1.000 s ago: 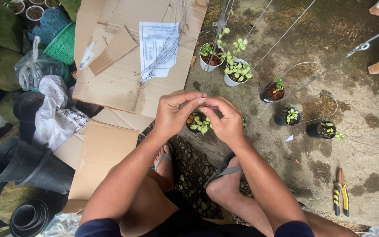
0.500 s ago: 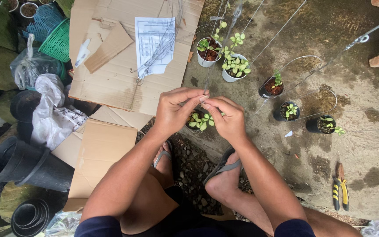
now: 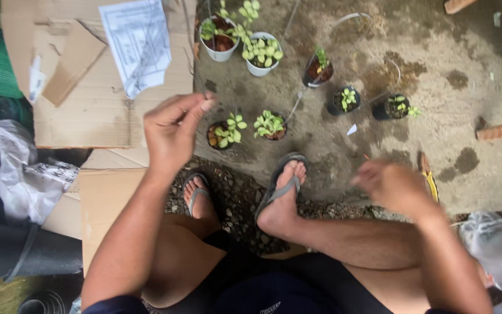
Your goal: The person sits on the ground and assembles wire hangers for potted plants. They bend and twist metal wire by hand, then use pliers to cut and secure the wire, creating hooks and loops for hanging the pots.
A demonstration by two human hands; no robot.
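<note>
The left hand (image 3: 172,131) pinches thumb to forefinger, the blurred right hand (image 3: 393,186) hangs loosely curled, near two small seedling pots (image 3: 245,129) on the ground, likely light, fragile, best gripped by the rim.

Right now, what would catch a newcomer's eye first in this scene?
The raised left hand, pinched fingers up by the flattened cardboard, stands out first. Next come two small pots of seedlings on the concrete ahead of the sandalled feet, with more pots behind them. The blurred right hand hangs near yellow-handled pliers.
</note>
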